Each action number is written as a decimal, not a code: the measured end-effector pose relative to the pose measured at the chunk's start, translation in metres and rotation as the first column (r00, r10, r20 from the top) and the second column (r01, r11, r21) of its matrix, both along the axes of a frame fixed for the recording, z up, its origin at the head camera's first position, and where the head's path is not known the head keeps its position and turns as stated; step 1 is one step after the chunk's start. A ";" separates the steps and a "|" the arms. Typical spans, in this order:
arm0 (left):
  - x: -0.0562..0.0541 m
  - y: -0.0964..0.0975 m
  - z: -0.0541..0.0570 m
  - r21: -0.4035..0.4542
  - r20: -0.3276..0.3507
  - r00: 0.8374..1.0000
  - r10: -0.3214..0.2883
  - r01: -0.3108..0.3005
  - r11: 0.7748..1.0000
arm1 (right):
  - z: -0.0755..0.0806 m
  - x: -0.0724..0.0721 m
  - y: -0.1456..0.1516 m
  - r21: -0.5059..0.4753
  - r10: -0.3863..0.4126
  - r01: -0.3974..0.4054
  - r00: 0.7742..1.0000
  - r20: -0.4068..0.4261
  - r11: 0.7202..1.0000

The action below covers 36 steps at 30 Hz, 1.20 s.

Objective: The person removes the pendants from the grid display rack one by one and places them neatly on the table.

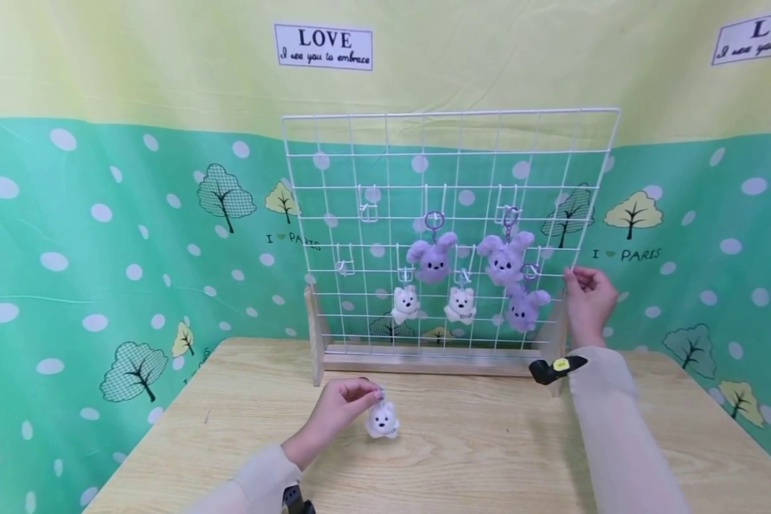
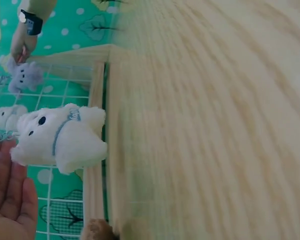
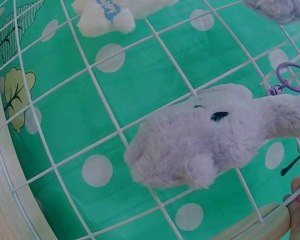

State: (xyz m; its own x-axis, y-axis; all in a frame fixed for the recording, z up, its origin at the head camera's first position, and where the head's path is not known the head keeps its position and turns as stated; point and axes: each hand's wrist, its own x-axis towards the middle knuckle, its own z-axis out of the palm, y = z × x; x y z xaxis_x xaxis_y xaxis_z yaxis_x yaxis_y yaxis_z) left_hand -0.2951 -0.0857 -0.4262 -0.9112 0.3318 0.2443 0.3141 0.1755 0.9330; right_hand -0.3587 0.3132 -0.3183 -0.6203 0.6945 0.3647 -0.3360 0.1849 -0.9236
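Observation:
My left hand [image 1: 334, 414] pinches the top of a white plush keychain [image 1: 382, 421] and holds it over the table's middle. Close up in the left wrist view, the same plush keychain [image 2: 65, 137] has a blue band with lettering. At the right edge of a white wire grid rack [image 1: 450, 113], the fingertips of my right hand [image 1: 591, 300] pinch the frame. Nearest to that hand hangs a purple plush keychain [image 1: 525, 308] with long ears, large in the right wrist view. Two more purple plush keychains [image 1: 433, 260] and two white ones [image 1: 405, 305] hang from the grid's hooks.
On the grid's left side, two hooks [image 1: 368, 212] carry no keychain; another bare hook [image 1: 501, 213] sits upper right. Wooden feet [image 1: 315, 335] and a crossbar hold the grid upright on the wooden table [image 1: 450, 464]. A printed green and yellow curtain [image 1: 135, 250] surrounds the table.

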 end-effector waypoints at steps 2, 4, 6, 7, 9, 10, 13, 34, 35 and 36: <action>-0.002 0.002 -0.003 -0.010 -0.013 1.000 0.001 -0.001 1.000 | 0.001 0.000 0.000 -0.008 0.004 -0.004 1.000 0.006 1.000; -0.005 0.003 -0.006 -0.027 -0.011 1.000 0.016 -0.016 1.000 | 0.001 0.000 0.000 -0.018 0.010 -0.009 1.000 0.011 1.000; -0.009 0.004 -0.009 -0.042 -0.007 0.999 0.032 -0.032 0.999 | 0.002 0.000 0.000 -0.032 0.016 -0.016 1.000 0.012 0.999; -0.010 0.005 -0.010 -0.048 -0.001 0.999 0.040 -0.040 0.998 | 0.002 0.000 0.000 -0.037 0.018 -0.018 1.000 0.013 0.999; -0.014 0.006 -0.011 -0.058 0.006 0.998 0.056 -0.055 0.997 | 0.003 0.000 0.000 -0.039 0.017 -0.016 1.000 0.012 0.999; -0.016 0.006 -0.012 -0.059 0.010 0.998 0.060 -0.059 0.997 | 0.003 0.000 0.000 -0.038 0.015 -0.015 1.000 0.013 0.999; -0.022 0.008 -0.012 -0.061 0.004 0.997 0.073 -0.073 0.996 | 0.003 -0.001 0.000 -0.028 0.004 -0.003 1.000 0.017 1.000; -0.055 0.016 -0.020 -0.109 -0.007 0.983 0.184 -0.184 0.977 | -0.002 0.001 0.000 0.053 -0.022 0.021 1.000 0.017 0.998; -0.056 0.016 -0.019 -0.109 0.001 0.981 0.194 -0.193 0.975 | -0.001 0.000 -0.001 0.051 -0.024 0.023 1.000 0.013 0.998; -0.057 0.017 -0.018 -0.107 0.020 0.979 0.203 -0.199 0.974 | -0.001 0.000 -0.001 0.048 -0.024 0.024 1.000 0.008 0.999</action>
State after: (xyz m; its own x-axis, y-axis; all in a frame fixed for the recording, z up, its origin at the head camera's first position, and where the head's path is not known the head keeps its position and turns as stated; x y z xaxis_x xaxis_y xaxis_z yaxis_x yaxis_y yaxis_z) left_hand -0.3521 -0.0689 -0.4446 -0.9682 0.1632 0.1895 0.2345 0.3284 0.9150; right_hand -0.3584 0.3124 -0.3193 -0.6066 0.6912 0.3928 -0.3232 0.2370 -0.9162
